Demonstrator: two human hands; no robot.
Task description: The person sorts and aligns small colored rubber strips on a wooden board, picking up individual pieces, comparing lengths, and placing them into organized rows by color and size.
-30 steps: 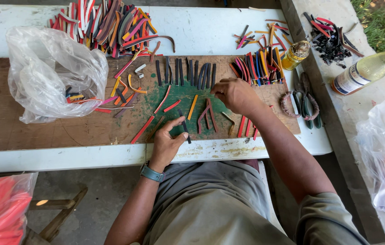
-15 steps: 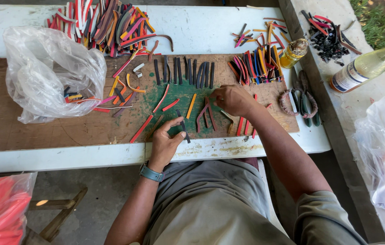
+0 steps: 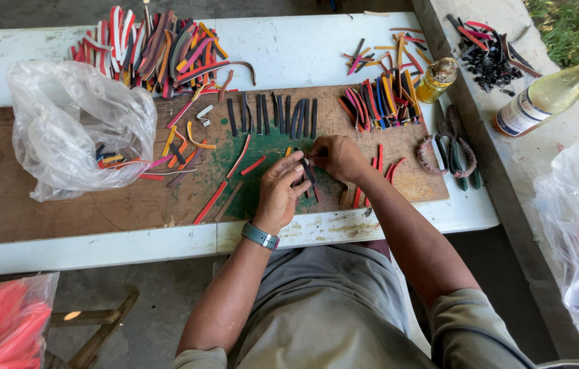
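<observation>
The left hand [image 3: 281, 193] and the right hand [image 3: 335, 156] meet over the green-stained middle of a worn brown wooden board [image 3: 44, 205], and between their fingertips they pinch one short dark rubber strip [image 3: 309, 171], each hand closed on an end of it so that it lies slanted just above the board; whether a second piece is held with it cannot be told. A grey watch [image 3: 260, 236] sits on the left wrist. Loose red and orange strips [image 3: 224, 184] lie scattered on the board just beside the hands, within easy reach. Beyond the fingers a row of dark strips [image 3: 272, 113] is laid out side by side, upright and parallel, apparently sorted by colour. To the right of it a bunch of mixed coloured strips [image 3: 378, 102] is packed together, and a small bottle of yellow liquid [image 3: 438, 78] stands at its edge. A pair of pliers with dark handles [image 3: 463, 154] rests at the board's right end, near the right forearm. To the left a crumpled clear plastic bag [image 3: 71, 126] holds a few strips, and a big heap of long coloured strips [image 3: 160, 48] sits on the white table [image 3: 289, 51] behind it. A larger clear bottle [image 3: 549, 96] lies on the concrete ledge [image 3: 542, 178] well apart.
</observation>
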